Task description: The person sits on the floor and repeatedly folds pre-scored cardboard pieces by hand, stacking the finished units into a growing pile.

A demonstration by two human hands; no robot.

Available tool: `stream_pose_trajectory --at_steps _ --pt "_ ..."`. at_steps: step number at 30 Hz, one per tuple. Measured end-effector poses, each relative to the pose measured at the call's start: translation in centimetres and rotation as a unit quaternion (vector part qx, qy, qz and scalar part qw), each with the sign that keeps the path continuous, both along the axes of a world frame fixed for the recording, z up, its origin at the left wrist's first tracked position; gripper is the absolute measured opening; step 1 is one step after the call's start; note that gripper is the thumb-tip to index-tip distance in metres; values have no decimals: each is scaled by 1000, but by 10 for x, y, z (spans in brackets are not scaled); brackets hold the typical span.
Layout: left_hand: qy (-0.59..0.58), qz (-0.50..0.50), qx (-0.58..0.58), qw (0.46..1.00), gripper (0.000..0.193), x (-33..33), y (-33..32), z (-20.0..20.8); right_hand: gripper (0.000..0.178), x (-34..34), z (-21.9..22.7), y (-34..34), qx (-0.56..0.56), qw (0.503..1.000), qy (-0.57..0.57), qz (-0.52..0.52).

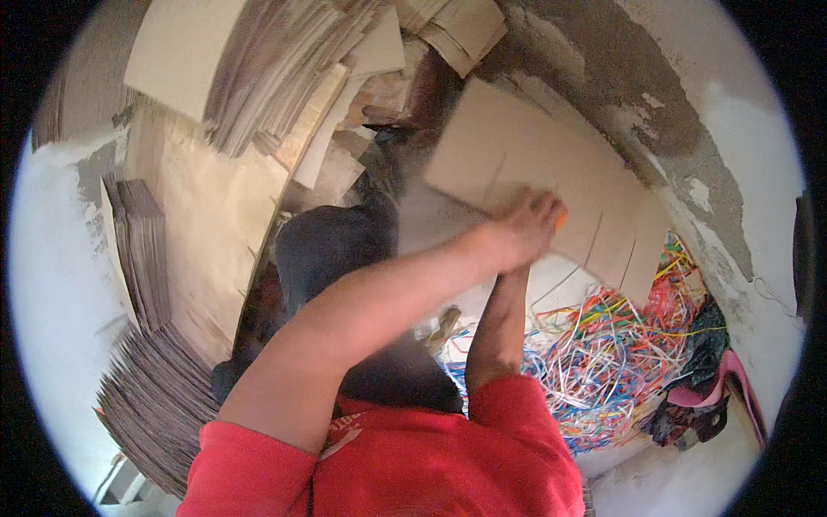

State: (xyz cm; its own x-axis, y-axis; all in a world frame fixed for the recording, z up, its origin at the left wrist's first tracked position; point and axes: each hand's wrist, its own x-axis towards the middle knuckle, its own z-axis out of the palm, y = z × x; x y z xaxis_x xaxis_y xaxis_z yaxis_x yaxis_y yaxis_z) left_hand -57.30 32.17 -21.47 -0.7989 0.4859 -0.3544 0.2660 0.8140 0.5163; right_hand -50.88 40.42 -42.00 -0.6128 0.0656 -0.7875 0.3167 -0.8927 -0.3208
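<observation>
A brown cardboard sheet [491, 129] with several slits along its near side stands tilted in front of me. My left arm reaches across to the right, and my left hand [524, 226] is closed at the sheet's near edge. A small orange piece [561, 219] shows past its fingers; what it belongs to cannot be made out. My right forearm [506, 323] runs up beneath the left wrist. My right hand is hidden behind my left hand and the cardboard.
Tangled coloured plastic strips [603, 353] lie heaped at the right, with a pink strap [719, 383] beside them. Cardboard stacks stand at the far left [284, 77] and near left [159, 405]. A wooden board [202, 233] leans at left; a stained wall [689, 129] rises at right.
</observation>
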Motion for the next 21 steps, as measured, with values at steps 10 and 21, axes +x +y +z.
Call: stream_pose_trajectory --at_steps 10,21 --pt "331 -176 -62 925 64 161 41 128 56 140 107 67 113 975 -76 173" --pt "615 125 -21 778 53 270 -68 321 52 97 296 -38 113 880 242 393"
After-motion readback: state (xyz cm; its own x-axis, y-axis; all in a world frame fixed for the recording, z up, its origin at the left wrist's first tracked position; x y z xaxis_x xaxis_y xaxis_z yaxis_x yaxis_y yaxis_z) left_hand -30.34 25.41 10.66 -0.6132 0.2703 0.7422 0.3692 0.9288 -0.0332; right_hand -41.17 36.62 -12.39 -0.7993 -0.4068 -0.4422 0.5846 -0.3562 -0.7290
